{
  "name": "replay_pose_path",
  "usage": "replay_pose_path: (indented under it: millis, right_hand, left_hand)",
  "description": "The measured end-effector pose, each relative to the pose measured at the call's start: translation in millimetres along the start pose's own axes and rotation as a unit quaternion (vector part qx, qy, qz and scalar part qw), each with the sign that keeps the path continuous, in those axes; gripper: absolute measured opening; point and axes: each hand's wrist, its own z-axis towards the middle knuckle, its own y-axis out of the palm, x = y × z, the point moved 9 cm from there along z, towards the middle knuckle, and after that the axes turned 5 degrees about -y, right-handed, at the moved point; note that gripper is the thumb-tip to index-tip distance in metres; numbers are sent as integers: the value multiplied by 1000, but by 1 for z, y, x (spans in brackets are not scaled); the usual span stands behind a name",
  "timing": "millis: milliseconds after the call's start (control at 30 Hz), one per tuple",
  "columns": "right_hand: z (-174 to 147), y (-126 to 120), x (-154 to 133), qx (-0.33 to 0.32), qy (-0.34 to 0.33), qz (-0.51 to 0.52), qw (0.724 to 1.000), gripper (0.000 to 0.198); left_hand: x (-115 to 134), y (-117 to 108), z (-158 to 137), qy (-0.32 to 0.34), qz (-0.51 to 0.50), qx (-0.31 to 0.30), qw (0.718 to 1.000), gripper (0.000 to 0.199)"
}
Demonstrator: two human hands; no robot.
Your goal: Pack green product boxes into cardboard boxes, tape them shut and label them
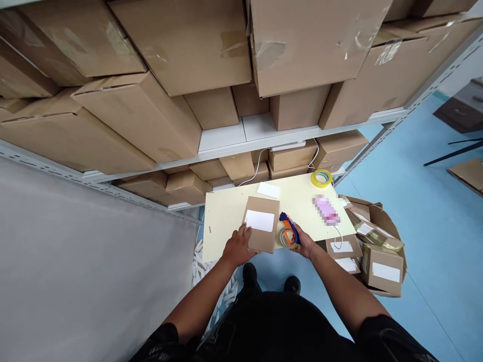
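Observation:
A small brown cardboard box (262, 241) with a white label (259, 221) on its top lies at the front edge of a pale yellow tabletop (226, 211). My left hand (237, 245) grips the box at its near left corner, fingertips by the label and thumb along the front edge. In my right hand (302, 242) is a blue and orange tape dispenser (290, 230) with a roll of tape, held just right of the box. Its handle is partly hidden by my fingers.
On the tabletop lie a white paper slip (268, 189), a yellow tape roll (321, 178) and a blurred pink object (326, 209) with a white cable. A large carton (400, 241) of labelled boxes stands at right. Shelves (264, 128) full of cartons rise behind. White scraps (198, 266) lie below left.

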Motion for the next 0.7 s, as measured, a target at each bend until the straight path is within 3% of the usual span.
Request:
replay_pose_path:
  millis: [67,233,300,433,533,600,700]
  right_hand:
    - [4,5,0,-3,41,42,998,65]
    - [12,-4,-5,5,53,68,996,55]
    - [-1,-14,21,-3,68,71,995,52]
    - [-48,-32,107,32,111,113,987,52]
    - [-70,-20,144,47,123,168,977,52]
    - [-67,-3,142,40,124,198,972,54]
    - [-45,11,107,31,116,210,970,57]
  left_hand:
    - [4,4,1,-11,16,2,1000,97]
    - [15,12,8,-40,30,8,999,94]
    - [20,12,12,-50,25,17,998,93]
    - [33,10,22,-77,11,36,996,93]
    - [44,7,27,-102,-10,50,993,93]
    - [53,5,26,-114,-30,60,991,88]
    - [69,9,13,-102,-71,56,991,74]
